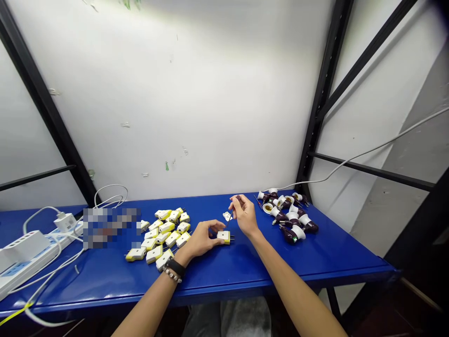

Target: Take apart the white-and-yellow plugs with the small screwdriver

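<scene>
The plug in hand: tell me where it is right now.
In the head view, the white-and-yellow plug is low at centre, held by the left hand, right of the similar plugs and just below-left of the right hand.

Back wall: the far side is filled by a white wall point(224, 103), marked by scuffs and small green patches point(167, 166).
Right wall: white paint is met by a slanting grey section point(417, 150).
Frame: the table is flanked by a black left post point(52, 117) and a black right post point(322, 93); the latter is joined by a diagonal brace point(368, 57).
Tabletop: a glossy blue surface point(336, 255) is seen.
Floor: dark reddish flooring point(393, 318) is glimpsed near right.
Light: the wall's upper middle is shaded.
</scene>
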`<state>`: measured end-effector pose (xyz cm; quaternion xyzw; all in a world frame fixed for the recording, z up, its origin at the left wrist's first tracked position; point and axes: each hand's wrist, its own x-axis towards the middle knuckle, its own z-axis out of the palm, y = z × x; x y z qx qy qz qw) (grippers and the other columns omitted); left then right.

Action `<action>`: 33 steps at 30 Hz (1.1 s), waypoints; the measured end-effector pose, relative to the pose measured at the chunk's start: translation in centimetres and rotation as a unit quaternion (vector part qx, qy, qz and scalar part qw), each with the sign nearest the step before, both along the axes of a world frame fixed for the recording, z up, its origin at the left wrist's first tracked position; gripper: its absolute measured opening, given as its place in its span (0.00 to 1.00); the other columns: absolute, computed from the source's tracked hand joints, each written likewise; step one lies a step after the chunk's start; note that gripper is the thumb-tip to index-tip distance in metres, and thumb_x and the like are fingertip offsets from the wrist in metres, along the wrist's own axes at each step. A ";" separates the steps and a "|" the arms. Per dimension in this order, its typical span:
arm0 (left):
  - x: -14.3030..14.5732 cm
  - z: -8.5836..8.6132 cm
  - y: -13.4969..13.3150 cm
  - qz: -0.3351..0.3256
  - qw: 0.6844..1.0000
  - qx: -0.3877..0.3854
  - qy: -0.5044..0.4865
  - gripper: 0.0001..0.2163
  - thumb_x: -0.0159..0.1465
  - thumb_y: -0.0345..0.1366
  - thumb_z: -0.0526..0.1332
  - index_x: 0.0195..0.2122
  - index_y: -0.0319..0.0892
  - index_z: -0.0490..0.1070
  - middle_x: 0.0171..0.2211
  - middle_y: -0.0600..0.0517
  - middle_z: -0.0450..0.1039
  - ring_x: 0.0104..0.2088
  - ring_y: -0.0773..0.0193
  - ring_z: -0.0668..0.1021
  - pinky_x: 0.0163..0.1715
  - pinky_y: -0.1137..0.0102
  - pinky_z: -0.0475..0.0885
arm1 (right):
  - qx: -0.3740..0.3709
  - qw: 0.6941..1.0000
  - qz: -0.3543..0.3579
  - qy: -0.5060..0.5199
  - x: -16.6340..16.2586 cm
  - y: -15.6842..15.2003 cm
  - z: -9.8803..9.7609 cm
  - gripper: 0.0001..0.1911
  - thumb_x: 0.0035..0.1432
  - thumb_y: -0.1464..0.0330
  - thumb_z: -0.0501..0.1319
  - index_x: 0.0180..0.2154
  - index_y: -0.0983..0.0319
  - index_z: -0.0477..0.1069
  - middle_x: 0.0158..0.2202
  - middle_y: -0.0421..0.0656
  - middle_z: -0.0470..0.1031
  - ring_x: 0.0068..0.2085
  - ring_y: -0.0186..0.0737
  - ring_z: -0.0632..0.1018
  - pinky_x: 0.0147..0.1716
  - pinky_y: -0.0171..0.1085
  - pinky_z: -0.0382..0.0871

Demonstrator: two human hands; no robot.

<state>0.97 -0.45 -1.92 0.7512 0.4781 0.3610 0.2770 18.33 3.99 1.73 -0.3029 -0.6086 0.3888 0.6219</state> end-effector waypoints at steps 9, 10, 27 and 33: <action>0.2 0.1 -0.1 -0.006 1.000 -0.012 0.001 0.15 0.52 0.37 0.74 0.41 0.41 0.80 0.36 0.50 0.83 0.35 0.59 0.80 0.36 0.70 0.71 | 0.003 0.999 0.028 -0.043 -0.1 -0.3 -0.2 0.16 0.65 0.56 0.58 0.35 0.62 0.70 0.23 0.37 0.70 0.19 0.31 0.65 0.18 0.32 0.59; 0.3 0.1 -0.2 -0.005 1.000 -0.007 0.001 0.15 0.52 0.37 0.74 0.41 0.42 0.80 0.37 0.50 0.83 0.37 0.59 0.80 0.36 0.69 0.71 | 0.004 0.998 0.034 -0.050 -0.1 -0.4 -0.2 0.16 0.65 0.56 0.57 0.35 0.62 0.70 0.24 0.37 0.71 0.19 0.31 0.65 0.19 0.32 0.60; 0.1 -0.2 0.2 0.053 0.998 0.045 -0.009 0.15 0.67 0.45 0.59 0.37 0.41 0.80 0.33 0.49 0.82 0.33 0.59 0.79 0.33 0.71 0.70 | 0.022 1.000 -0.021 -0.001 0.2 -0.3 0.3 0.18 0.66 0.52 0.56 0.36 0.60 0.69 0.27 0.38 0.72 0.19 0.30 0.66 0.19 0.32 0.61; -0.4 -0.5 1.0 0.111 0.993 0.034 0.020 0.20 0.68 0.47 0.54 0.29 0.39 0.79 0.20 0.50 0.76 0.24 0.60 0.76 0.27 0.70 0.65 | 0.025 0.999 -0.044 -0.009 0.3 -0.1 0.3 0.19 0.66 0.51 0.56 0.35 0.60 0.68 0.26 0.39 0.72 0.18 0.31 0.66 0.19 0.33 0.61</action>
